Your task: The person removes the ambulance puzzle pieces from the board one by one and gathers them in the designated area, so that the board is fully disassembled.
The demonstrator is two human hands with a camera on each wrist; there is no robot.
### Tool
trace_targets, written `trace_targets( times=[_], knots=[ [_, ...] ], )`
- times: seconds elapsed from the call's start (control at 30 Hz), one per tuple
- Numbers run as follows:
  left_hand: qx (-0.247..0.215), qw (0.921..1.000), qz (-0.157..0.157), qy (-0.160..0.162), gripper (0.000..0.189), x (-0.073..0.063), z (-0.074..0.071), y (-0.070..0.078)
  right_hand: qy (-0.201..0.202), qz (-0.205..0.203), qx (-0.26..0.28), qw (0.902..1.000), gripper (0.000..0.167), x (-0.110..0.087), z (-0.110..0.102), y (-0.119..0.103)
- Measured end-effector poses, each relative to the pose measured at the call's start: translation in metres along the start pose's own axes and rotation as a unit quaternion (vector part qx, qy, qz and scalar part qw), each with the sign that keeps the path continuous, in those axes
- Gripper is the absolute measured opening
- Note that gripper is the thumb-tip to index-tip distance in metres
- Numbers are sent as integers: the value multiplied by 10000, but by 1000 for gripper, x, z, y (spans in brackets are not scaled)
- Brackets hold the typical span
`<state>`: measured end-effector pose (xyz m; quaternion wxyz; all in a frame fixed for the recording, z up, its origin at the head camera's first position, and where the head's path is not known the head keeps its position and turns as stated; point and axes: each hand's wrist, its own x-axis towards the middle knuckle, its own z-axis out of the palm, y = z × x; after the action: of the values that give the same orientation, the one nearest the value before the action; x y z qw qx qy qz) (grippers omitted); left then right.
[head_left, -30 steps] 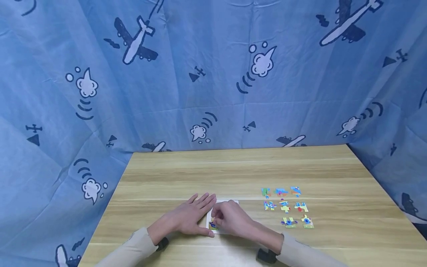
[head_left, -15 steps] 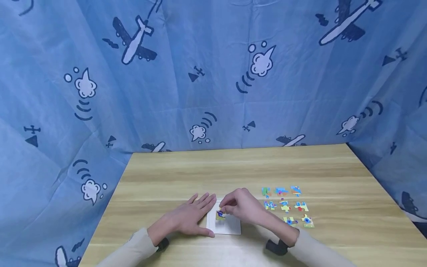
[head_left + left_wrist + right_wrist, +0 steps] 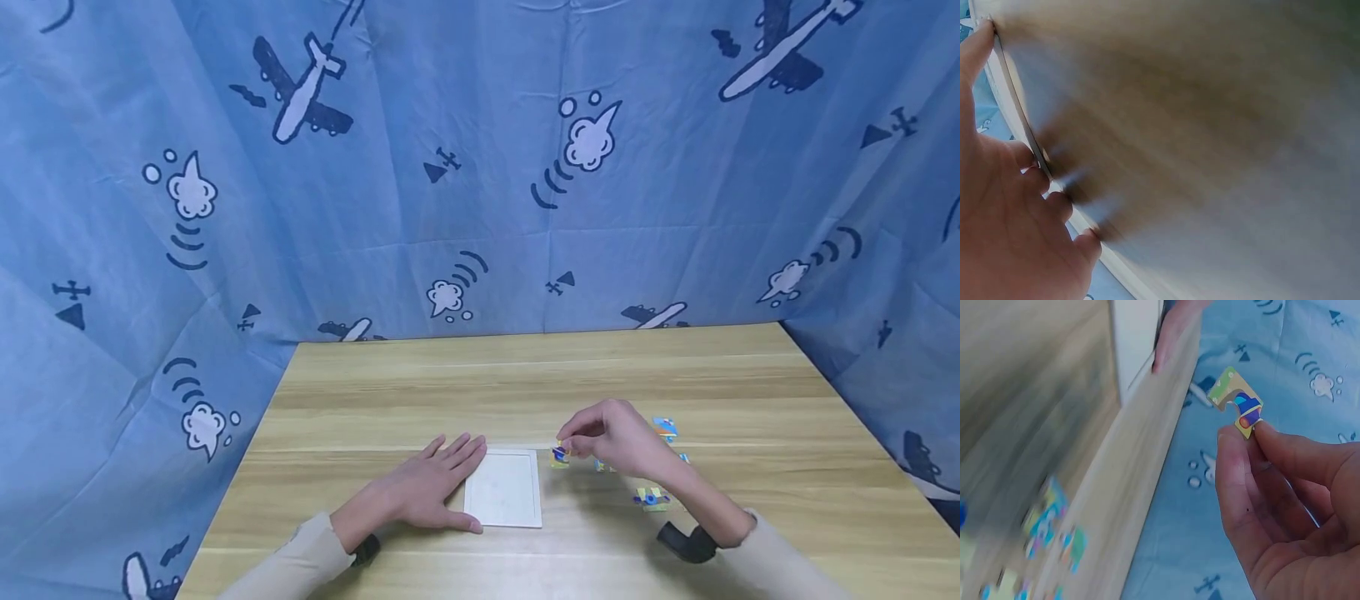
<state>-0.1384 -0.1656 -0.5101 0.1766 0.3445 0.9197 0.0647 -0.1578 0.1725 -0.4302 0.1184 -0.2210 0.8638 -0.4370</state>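
Note:
My right hand pinches a small jigsaw puzzle piece between thumb and fingertips, just right of a white puzzle tray. In the right wrist view the piece shows yellow, green and dark blue print, held up by one end. My left hand lies palm down with fingers spread, its fingertips and thumb along the tray's left edge. The left wrist view looks along the wooden tabletop past the left hand.
Several jigsaw pieces lie on the table to the right, among them a piece with a blue circle and a blue one at the back. The right hand and forearm hide others. A blue airplane-print curtain surrounds the wooden table.
The right hand has lifted the puzzle piece from the tray's lower left corner and carried it right and farther back, past the tray's right edge. The left hand has stayed put.

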Motion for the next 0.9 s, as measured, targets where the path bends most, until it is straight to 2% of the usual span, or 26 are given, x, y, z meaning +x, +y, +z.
trace_targets(
  times=[0.37, 0.67, 0.8, 0.9],
  knots=[
    [-35, 10000, -45, -23, 113, -1, 1, 2, -143, 207, -329, 9991, 14, -21, -25, 28],
    [19, 10000, -2, -7, 113, 0, 0, 1, -289, 670, -155, 9972, 16, -32, -24, 44],
    [41, 10000, -5, -15, 113, 0, 0, 1, -401, 654, 27, 9970, 14, -34, -20, 51],
    [40, 10000, -12, -9, 113, -1, -1, 0, -460, 506, -53, 9976, 13, -34, -16, 56]
  ],
)
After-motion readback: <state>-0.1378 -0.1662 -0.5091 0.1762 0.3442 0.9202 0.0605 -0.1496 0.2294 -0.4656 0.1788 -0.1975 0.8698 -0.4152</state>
